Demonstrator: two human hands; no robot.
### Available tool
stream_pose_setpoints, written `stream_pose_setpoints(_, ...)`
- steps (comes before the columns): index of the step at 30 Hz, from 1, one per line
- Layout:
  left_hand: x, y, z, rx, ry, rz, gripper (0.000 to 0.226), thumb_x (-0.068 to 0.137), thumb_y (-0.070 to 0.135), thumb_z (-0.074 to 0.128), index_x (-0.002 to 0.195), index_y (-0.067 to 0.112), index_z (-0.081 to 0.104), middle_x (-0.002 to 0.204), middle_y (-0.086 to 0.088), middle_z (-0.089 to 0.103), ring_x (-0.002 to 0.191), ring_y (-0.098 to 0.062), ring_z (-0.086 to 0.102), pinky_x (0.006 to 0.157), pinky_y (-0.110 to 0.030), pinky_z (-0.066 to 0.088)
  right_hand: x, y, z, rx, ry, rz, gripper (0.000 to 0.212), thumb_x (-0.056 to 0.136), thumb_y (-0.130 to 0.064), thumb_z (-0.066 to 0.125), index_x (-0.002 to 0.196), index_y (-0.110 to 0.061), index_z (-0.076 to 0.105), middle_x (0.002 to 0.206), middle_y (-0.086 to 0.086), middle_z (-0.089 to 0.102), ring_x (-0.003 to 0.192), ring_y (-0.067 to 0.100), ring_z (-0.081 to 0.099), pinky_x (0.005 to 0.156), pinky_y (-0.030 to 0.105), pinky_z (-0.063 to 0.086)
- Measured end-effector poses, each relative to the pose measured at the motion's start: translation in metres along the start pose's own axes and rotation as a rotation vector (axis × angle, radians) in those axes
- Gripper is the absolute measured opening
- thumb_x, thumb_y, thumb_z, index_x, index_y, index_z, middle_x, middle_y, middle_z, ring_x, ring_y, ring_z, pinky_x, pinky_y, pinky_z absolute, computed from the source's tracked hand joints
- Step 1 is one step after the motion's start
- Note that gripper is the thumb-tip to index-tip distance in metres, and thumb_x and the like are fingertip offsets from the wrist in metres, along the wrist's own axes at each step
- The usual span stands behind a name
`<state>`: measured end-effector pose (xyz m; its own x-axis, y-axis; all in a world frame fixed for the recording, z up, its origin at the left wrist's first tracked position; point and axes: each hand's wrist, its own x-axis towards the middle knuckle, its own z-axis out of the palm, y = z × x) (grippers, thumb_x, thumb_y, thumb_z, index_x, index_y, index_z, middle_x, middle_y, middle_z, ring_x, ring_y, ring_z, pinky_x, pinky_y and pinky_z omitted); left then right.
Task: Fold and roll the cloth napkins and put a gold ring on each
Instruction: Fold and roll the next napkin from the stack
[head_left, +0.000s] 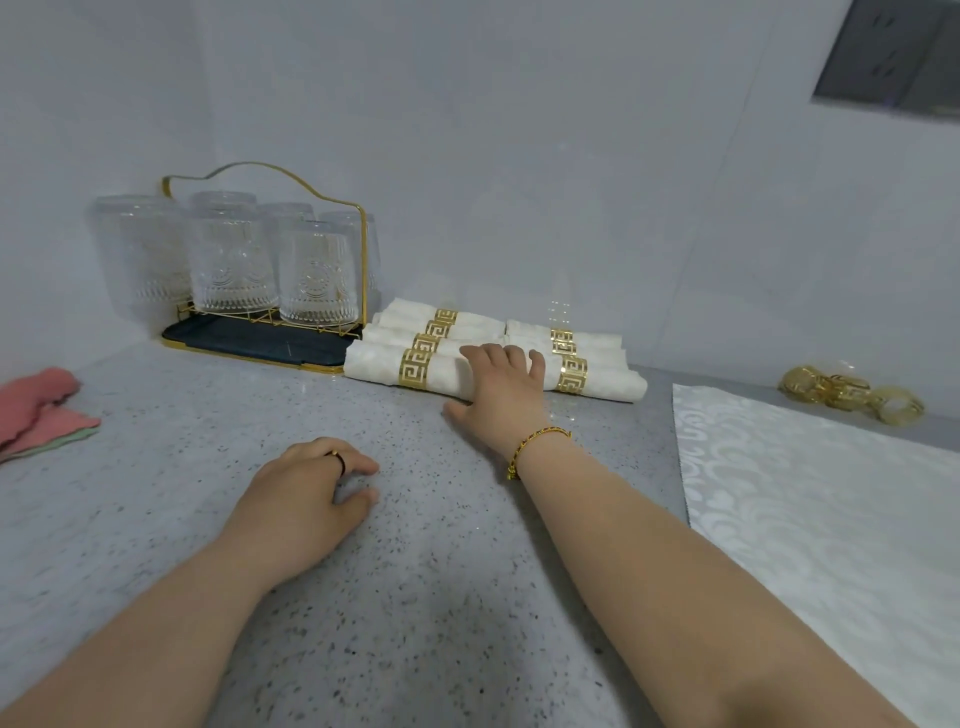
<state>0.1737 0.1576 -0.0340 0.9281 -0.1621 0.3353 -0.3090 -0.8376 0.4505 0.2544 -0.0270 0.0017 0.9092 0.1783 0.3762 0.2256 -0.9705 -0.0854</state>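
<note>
1. Head view, progress: rolled napkins (374, 366) lay at the back of the countertop (415, 545), by the wall, just right of the glass rack (249, 338). They sat in two groups, side by side and touching. Fitted rings (415, 369): four counted on the left group, at least two on the right; the exact total was unclear.
2. Left to do: one flat napkin (831, 519) lay unfolded at the right edge, with loose rings (852, 395) piled just behind it. My read: most of the batch was done and at least one napkin remained.
3. Right hand (506, 387): fingers straight and slightly apart, laid over the front rolls where the two groups met, thumb down at the countertop. It was resting or pressing, not gripping.
4. Left hand (306, 488): on the countertop, well apart from the napkins, fingers loosely curled, holding nothing.
5. Materials:
   - Napkins were off-white damask-type cloth with a woven scroll pattern. The rolls were soft cylinders.
   - Rings were flat gold bands with a cut-out key pattern, shiny and rigid.
   - The countertop was grey speckled stone, smooth.
6. Other:
   - Embossed clear glasses (234, 265) stood upside down on the gold wire rack.
   - A pink cloth (36, 405) lay at far left.
</note>
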Motion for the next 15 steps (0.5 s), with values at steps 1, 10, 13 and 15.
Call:
stream_pose_setpoints(1, 0.000, 0.000, 0.000, 0.002, -0.002, 0.006, 0.030, 0.092, 0.033, 0.047, 0.121, 0.029, 0.052, 0.124, 0.015, 0.045, 0.118, -0.004, 0.036, 0.095, -0.015, 0.025, -0.009, 0.003, -0.007, 0.018, 0.003, 0.014, 0.056, 0.086, -0.036, 0.053, 0.136, -0.019, 0.034, 0.138, 0.001, 0.039, 0.130, 0.024, 0.029, 0.112, 0.041, 0.008)
stream_pose_setpoints(10, -0.009, 0.020, -0.006, 0.102, -0.034, 0.093, 0.029, 0.092, 0.029, 0.049, 0.119, 0.024, 0.056, 0.124, 0.010, 0.053, 0.116, -0.009, 0.046, 0.093, -0.019, 0.035, -0.167, 0.051, -0.092, 0.389, -0.236, 0.150, 0.032, 0.087, -0.029, 0.058, 0.117, -0.023, 0.050, 0.102, -0.010, 0.051, 0.094, 0.008, 0.050, 0.080, 0.017, 0.039)
stream_pose_setpoints(13, -0.019, 0.038, -0.006, 0.063, -0.077, 0.184, 0.021, 0.090, 0.027, 0.052, 0.110, 0.028, 0.060, 0.116, 0.012, 0.056, 0.105, -0.005, 0.049, 0.081, -0.012, 0.035, -0.226, 0.073, -0.114, 0.364, -0.257, 0.213, 0.015, 0.086, -0.031, 0.059, 0.095, -0.032, 0.047, 0.093, -0.014, 0.051, 0.095, 0.007, 0.052, 0.075, 0.011, 0.038)
stream_pose_setpoints(15, -0.025, 0.050, -0.007, -0.005, -0.096, 0.202, 0.013, 0.089, 0.025, 0.054, 0.099, 0.033, 0.059, 0.109, 0.012, 0.058, 0.094, -0.001, 0.049, 0.071, -0.006, 0.033, -0.255, 0.086, -0.122, 0.346, -0.208, 0.272, 0.020, 0.086, -0.030, 0.059, 0.082, -0.038, 0.041, 0.087, -0.016, 0.051, 0.090, 0.007, 0.054, 0.073, 0.012, 0.038)
